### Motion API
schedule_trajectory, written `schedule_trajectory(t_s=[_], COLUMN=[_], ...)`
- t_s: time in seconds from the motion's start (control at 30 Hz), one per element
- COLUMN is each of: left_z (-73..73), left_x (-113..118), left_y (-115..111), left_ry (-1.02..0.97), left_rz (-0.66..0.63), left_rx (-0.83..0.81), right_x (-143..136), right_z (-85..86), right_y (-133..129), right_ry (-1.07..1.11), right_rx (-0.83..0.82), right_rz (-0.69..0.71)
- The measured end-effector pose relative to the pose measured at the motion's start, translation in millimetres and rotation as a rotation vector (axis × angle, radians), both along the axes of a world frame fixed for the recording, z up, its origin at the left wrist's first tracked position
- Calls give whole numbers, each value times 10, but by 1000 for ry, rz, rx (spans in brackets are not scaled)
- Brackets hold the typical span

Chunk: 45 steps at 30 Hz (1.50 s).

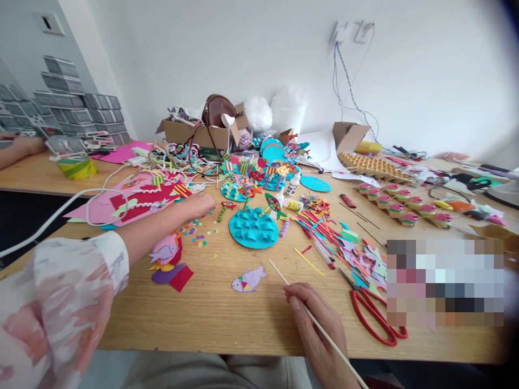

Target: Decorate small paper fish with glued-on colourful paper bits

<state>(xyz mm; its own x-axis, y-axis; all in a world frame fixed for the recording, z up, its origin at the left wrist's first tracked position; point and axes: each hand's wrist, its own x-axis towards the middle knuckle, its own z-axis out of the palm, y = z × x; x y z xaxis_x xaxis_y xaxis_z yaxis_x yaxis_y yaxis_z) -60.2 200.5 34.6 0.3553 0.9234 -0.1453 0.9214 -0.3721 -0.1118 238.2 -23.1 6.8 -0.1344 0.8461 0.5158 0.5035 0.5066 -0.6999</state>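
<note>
My right hand (318, 324) is closed around a thin wooden stick (279, 272) near the table's front edge; the stick's tip points away from me. Just left of that tip lies a lilac paper fish (248, 279) with small coloured pieces on it. My left hand (203, 205) reaches across to small scattered paper bits, and its fingertips are hidden, so what it touches cannot be made out. A round blue textured piece (253, 228) lies beyond the lilac fish. Nearer my left forearm are more paper fish (165, 249) and a red paper square (181, 277).
Red-handled scissors (375, 316) lie at the right beside paper scraps (365, 254). Glue bottles (292, 185) stand behind the blue piece. Boxes (198, 138), egg trays (373, 167) and a white cable (60, 210) are farther off. Another person's hand (28, 146) is at the far left.
</note>
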Motion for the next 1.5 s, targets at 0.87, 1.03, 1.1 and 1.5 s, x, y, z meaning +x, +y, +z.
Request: schedule_trajectory(t_s=[0.87, 1.03, 1.1, 1.5], left_z=[178, 192, 180, 208], left_x=[-240, -285, -288, -263], left_y=[-237, -252, -261, -394], left_ry=[-603, -645, -664, -831], left_rz=[122, 122, 120, 179], left_rx=[-34, -44, -55, -221], right_x=[-42, -77, -111, -263], right_z=[-6, 115, 176, 336], right_y=[-21, 40, 77, 248], right_ry=[60, 47, 38, 13], right_rx=[-53, -37, -28, -18], right_rz=[49, 66, 90, 189])
